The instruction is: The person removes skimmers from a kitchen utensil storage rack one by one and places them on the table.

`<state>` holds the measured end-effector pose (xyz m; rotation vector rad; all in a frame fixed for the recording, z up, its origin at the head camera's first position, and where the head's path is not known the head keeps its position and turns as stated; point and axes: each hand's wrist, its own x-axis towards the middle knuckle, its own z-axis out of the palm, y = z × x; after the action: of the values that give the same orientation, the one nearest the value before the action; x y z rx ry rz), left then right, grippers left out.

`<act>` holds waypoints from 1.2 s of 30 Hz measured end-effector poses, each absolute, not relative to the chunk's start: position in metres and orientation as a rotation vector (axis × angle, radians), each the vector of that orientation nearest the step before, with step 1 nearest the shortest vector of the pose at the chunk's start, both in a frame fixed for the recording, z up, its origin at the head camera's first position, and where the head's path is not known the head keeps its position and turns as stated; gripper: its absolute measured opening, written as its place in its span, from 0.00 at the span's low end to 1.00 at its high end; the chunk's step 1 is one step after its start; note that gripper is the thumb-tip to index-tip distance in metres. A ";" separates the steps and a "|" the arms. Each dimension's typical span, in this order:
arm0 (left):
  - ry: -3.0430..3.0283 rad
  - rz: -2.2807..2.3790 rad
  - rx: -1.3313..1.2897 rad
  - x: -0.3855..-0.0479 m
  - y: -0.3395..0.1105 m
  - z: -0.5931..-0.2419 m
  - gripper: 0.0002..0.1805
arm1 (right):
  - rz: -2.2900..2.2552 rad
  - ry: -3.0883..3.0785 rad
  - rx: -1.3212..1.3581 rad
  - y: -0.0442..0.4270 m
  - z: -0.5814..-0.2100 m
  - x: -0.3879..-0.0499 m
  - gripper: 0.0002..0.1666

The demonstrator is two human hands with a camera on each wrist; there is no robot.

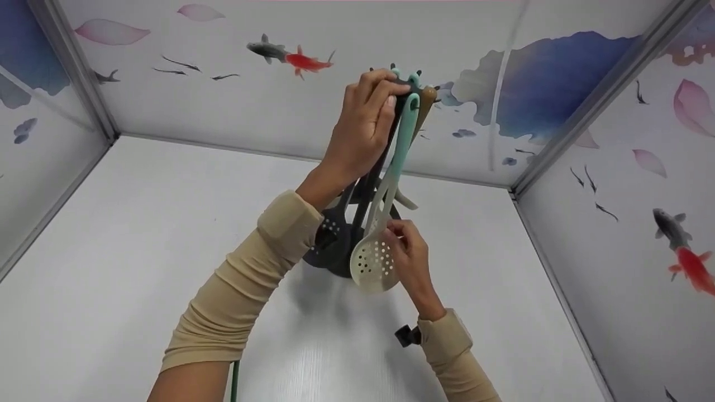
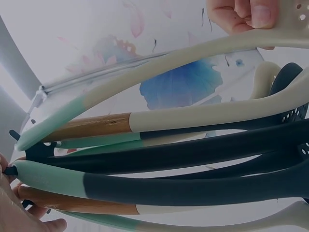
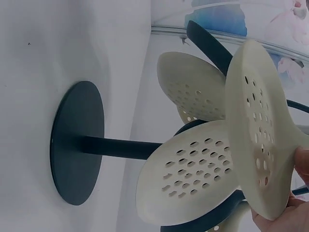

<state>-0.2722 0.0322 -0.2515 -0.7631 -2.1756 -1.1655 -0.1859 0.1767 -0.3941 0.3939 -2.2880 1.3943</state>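
Note:
A dark utensil stand, its round base [image 3: 77, 145] and pole [image 3: 120, 147] seen in the right wrist view, carries several hanging utensils. My left hand [image 1: 366, 120] grips the hooked top of the stand [image 2: 41, 151]. Below it, my right hand [image 1: 410, 254] pinches the edge of a cream skimmer [image 1: 371, 265] between thumb and fingers. This skimmer's mint handle [image 1: 406, 123] hangs from a hook near my left fingers. In the right wrist view a second cream perforated utensil [image 3: 193, 171] hangs close beside it.
Dark-headed utensils [image 1: 329, 245] hang left of the skimmer, and a wood-ended handle [image 1: 427, 103] hangs behind it. The stand is on a white tabletop [image 1: 167, 223]. Panels painted with fish and petals [image 1: 301, 111] enclose the back and sides.

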 end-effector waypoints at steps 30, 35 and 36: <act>-2.241 -1.090 -0.779 -0.271 0.029 -0.248 0.20 | 1.638 -2.324 -0.149 0.242 -0.468 -0.199 0.14; -2.239 -1.100 -0.780 -0.271 0.029 -0.248 0.20 | 1.554 -2.423 -0.273 0.255 -0.491 -0.204 0.15; -2.241 -1.097 -0.781 -0.271 0.028 -0.248 0.20 | 1.541 -2.448 -0.298 0.257 -0.495 -0.205 0.14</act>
<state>-0.2715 0.0285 -0.2478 -0.7811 -2.2409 -1.0973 -0.2051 0.2575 -0.4945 -0.2985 -2.4480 1.5413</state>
